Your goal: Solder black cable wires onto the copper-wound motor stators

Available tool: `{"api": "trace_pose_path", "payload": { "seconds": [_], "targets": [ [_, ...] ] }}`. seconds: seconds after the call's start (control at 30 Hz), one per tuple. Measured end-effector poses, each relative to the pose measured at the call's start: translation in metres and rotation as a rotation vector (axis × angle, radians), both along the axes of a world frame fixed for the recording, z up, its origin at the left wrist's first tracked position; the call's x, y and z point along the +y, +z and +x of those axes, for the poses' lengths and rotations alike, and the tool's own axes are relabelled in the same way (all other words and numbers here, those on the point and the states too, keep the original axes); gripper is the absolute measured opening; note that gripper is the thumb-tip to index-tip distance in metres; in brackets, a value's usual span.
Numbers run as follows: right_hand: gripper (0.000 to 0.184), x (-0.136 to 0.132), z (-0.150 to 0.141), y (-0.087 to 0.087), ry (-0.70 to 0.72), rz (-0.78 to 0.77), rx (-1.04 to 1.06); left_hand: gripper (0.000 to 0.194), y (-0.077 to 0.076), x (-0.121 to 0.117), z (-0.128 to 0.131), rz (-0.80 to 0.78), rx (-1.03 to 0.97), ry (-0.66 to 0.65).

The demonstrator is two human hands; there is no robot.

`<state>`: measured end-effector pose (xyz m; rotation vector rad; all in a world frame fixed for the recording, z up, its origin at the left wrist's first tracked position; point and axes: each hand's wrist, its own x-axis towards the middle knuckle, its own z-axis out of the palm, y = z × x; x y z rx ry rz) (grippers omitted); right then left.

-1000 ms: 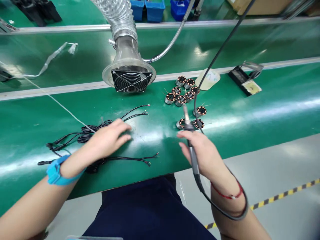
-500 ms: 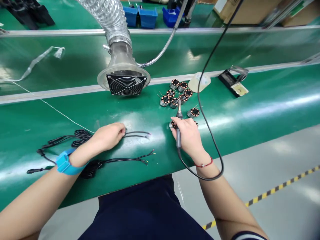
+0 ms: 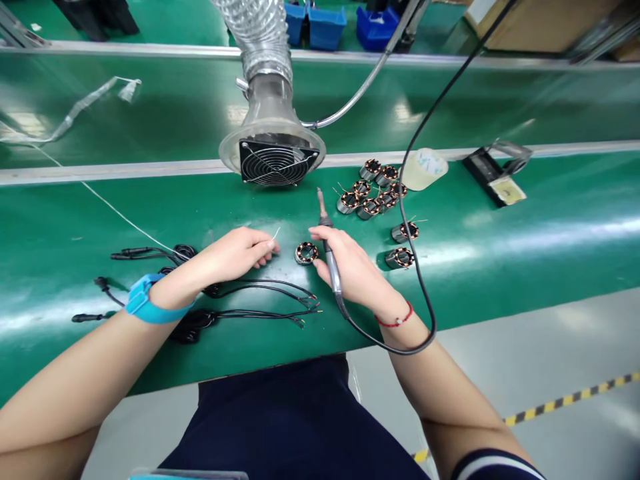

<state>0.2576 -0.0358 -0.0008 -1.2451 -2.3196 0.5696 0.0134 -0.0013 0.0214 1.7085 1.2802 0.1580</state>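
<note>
one soldering iron (image 3: 331, 259) gripped in right hand (image 3: 354, 261) — grip of left hand (image 3: 231, 255) unclear

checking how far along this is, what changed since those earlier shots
One wound stator has moved left out of the group and now lies between the hands. The left hand shifted right off the black cables. The right hand still grips the soldering iron; the other stators stayed put.

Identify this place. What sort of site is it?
Probably an electronics assembly line, likely for small motors: a soldering iron in the right hand, a ducted fume extractor, and copper-wound stators set out nearby.
</note>
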Motion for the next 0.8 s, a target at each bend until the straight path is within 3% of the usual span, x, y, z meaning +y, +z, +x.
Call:
{"api": "trace_pose_path", "payload": {
  "seconds": [0.1,0.23,0.33,0.47,0.53,0.7,0.8],
  "targets": [
    [0.052,0.001,-0.008,-0.008,0.031,-0.063,-0.036,0.023,-0.014,0.004,0.017,0.042,-0.037,0.041],
    [0.048,0.000,-0.017,-0.031,0.005,-0.006,0.100,0.013,-0.031,0.000,0.027,0.084,-0.041,0.010],
    [0.049,-0.001,-0.018,-0.043,-0.020,0.037,0.196,0.009,-0.033,-0.003,0.024,0.098,-0.054,-0.005],
    [0.051,0.000,-0.015,-0.044,-0.035,0.013,0.251,0.012,-0.028,-0.005,0.017,0.142,-0.112,0.048],
    [0.053,0.001,-0.012,-0.042,-0.035,-0.006,0.254,0.013,-0.026,-0.004,0.016,0.091,-0.190,0.121],
    [0.053,0.001,-0.009,-0.039,-0.015,-0.038,0.292,0.016,-0.021,0.000,0.016,-0.224,-0.445,0.351],
    [0.053,-0.002,-0.009,-0.037,-0.005,-0.051,0.370,0.019,-0.023,0.000,0.017,-0.225,-0.496,0.423]
  ]
}}
